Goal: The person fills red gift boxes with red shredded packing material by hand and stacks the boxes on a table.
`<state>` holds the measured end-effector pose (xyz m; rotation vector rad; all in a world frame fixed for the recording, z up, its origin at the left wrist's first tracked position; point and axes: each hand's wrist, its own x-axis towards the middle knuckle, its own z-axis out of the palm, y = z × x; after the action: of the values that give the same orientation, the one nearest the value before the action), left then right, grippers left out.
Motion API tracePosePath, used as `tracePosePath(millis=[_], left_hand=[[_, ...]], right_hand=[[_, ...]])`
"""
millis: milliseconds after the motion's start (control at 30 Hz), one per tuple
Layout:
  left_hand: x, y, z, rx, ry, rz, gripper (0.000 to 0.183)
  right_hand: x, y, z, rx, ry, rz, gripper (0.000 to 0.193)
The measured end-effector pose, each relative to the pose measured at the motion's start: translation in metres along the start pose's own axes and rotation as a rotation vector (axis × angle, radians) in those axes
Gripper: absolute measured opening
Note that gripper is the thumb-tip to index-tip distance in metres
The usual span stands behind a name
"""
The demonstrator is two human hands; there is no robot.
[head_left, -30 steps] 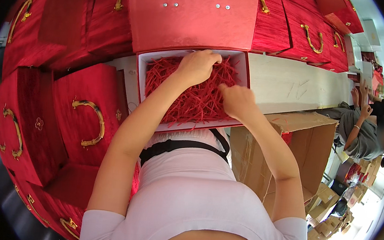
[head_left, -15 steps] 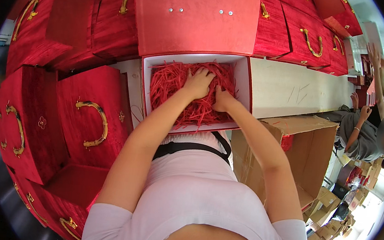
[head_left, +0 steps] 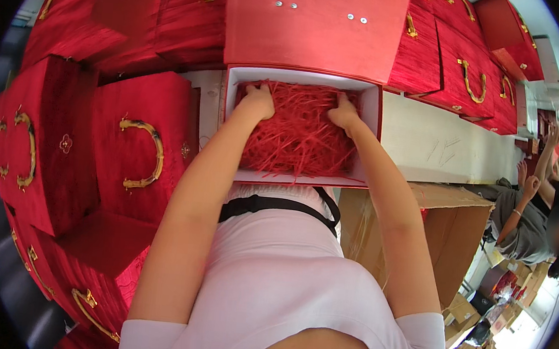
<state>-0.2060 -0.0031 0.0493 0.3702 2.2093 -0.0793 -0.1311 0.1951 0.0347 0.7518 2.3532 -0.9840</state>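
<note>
An open box with a red outside and white inner walls sits in front of my body, its red lid raised at the far side. A thick bed of red shredded paper fills it. My left hand is at the far left corner, fingers curled into the shreds and partly hidden by them. Near the far right corner, my right hand is likewise closed into the paper, its fingertips buried. A middle stretch of loose strands lies between the two hands.
Red boxes with bamboo-like handles are stacked at left and along the back. A pale tabletop extends right. An open brown carton stands close by my right arm. Farther right are another person and several cartons.
My hands have moved apart from the middle of the shredded paper, the left toward the far left corner, the right toward the far right. The paper now lies spread more evenly.
</note>
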Motion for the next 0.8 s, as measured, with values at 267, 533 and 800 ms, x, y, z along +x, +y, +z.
tracePosePath(millis=[267, 533, 800], left_hand=[[-0.052, -0.010, -0.017, -0.176, 0.373, 0.090, 0.040], [-0.060, -0.005, 0.003, 0.078, -0.321, 0.363, 0.026], [-0.047, 0.008, 0.052, 0.578, -0.525, 0.244, 0.030]], right_hand=[[-0.038, -0.011, -0.022, -0.291, 0.147, -0.345, 0.057], [-0.081, -0.049, -0.009, 0.038, -0.998, -0.177, 0.032], [-0.048, -0.029, 0.038, -0.270, -1.050, -0.353, 0.043]])
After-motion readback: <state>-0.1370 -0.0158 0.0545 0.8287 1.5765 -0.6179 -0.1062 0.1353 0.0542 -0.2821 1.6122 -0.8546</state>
